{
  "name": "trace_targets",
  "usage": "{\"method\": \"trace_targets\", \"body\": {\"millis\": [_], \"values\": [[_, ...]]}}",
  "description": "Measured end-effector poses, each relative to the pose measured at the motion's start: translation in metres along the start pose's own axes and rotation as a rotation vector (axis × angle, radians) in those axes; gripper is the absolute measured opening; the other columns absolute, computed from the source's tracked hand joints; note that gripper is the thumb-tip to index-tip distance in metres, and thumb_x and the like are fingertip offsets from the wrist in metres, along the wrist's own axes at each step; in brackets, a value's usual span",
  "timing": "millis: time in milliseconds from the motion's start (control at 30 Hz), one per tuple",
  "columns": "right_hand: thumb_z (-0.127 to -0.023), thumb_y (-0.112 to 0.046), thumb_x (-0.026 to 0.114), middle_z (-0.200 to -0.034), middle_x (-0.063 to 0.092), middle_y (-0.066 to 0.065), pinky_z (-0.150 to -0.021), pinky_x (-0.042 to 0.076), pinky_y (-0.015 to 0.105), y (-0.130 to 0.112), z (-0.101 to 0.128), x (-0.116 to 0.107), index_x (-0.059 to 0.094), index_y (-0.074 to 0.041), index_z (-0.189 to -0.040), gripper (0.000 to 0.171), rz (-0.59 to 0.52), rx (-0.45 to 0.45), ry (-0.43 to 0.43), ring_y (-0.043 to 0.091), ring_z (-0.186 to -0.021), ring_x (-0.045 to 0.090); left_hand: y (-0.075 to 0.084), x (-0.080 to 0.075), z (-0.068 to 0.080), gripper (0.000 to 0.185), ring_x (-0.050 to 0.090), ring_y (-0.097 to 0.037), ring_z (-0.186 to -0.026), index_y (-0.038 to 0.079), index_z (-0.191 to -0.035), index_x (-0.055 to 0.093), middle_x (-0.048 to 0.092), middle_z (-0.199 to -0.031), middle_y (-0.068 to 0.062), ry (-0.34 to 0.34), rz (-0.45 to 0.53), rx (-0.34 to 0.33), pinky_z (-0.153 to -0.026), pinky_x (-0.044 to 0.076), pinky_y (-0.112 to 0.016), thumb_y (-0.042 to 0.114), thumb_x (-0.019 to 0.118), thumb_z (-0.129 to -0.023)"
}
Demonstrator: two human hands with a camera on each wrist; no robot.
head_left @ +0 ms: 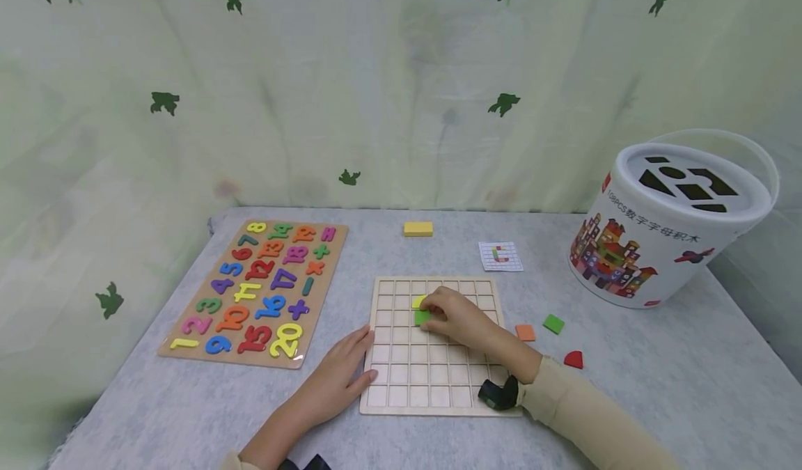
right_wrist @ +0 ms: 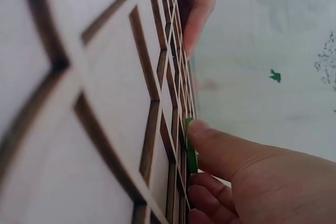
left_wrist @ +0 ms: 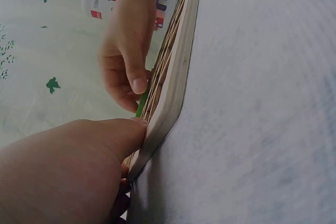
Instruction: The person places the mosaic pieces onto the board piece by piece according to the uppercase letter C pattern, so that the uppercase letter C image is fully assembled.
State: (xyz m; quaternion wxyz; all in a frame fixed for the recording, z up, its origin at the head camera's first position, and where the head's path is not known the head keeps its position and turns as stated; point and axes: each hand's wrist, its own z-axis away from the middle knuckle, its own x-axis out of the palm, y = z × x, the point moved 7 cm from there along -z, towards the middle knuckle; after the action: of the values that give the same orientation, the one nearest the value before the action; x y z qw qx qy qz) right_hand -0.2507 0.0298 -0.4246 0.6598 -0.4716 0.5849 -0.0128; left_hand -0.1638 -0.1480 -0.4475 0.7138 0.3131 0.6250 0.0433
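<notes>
Farthest left of the wooden grid tray [head_left: 432, 379] lies the number puzzle board [head_left: 258, 290], well apart from the tray, with bare grey table [head_left: 156, 400] between them.

The left hand [head_left: 338, 376] lies flat on the table, its straight fingers pressed against the tray's left edge and holding nothing. The left wrist view shows those fingertips [left_wrist: 137, 125] right at the tray's rim [left_wrist: 173, 85], which the head view only suggests.

Over the tray's upper middle cells, the right hand [head_left: 454, 317] bends down from the wrist and pinches a green square tile [head_left: 422, 316], standing it in a cell just below a yellow piece [head_left: 418, 301]. The right wrist view shows what the head view hides: the tile [right_wrist: 190, 145] stands on edge against a cell wall, with the thumb [right_wrist: 210, 140] pressed on it. The tray's lower rows stay open.

Right of the tray, on open table, lie an orange tile [head_left: 525, 332], a second green tile [head_left: 553, 324] and a red piece [head_left: 573, 359]. Behind the tray sit a yellow block [head_left: 418, 228] and a pattern card [head_left: 500, 255]. Far right stands the white toy bucket [head_left: 664, 233].
</notes>
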Motion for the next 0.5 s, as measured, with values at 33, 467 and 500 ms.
{"method": "trace_targets", "body": {"millis": [33,467,500], "values": [[-0.081,-0.023,0.068,-0.096,0.055,-0.002,-0.073,0.044,0.025,0.0001,0.0,0.0002,0.063,-0.008,-0.104,0.028,0.002,-0.003,-0.002,0.01,-0.082,0.049,-0.0002,0.0001,-0.0002,0.063,0.018,-0.022,-0.132,0.008,-0.142,0.027,0.02,-0.147,-0.005,0.0,0.0,-0.001,-0.103,0.024,-0.044,0.034,0.052,-0.09],[-0.083,-0.02,0.066,-0.09,0.054,-0.002,-0.068,0.042,0.024,-0.0027,-0.0033,0.0027,0.063,-0.009,-0.103,0.023,0.047,-0.064,0.026,0.009,-0.078,0.046,-0.0032,0.0021,-0.0017,0.063,0.018,-0.021,-0.132,0.009,-0.142,0.026,0.019,-0.147,-0.004,-0.01,-0.015,-0.011,-0.103,0.024,-0.043,0.035,0.051,-0.091],[-0.082,-0.021,0.067,-0.09,0.054,-0.003,-0.068,0.042,0.024,-0.0029,-0.0037,0.0028,0.063,-0.009,-0.102,0.023,0.051,-0.066,0.026,0.009,-0.078,0.046,-0.0031,0.0019,-0.0017,0.063,0.018,-0.021,-0.132,0.009,-0.142,0.027,0.019,-0.147,-0.004,-0.008,-0.012,-0.012,-0.103,0.024,-0.043,0.035,0.051,-0.091]]}}
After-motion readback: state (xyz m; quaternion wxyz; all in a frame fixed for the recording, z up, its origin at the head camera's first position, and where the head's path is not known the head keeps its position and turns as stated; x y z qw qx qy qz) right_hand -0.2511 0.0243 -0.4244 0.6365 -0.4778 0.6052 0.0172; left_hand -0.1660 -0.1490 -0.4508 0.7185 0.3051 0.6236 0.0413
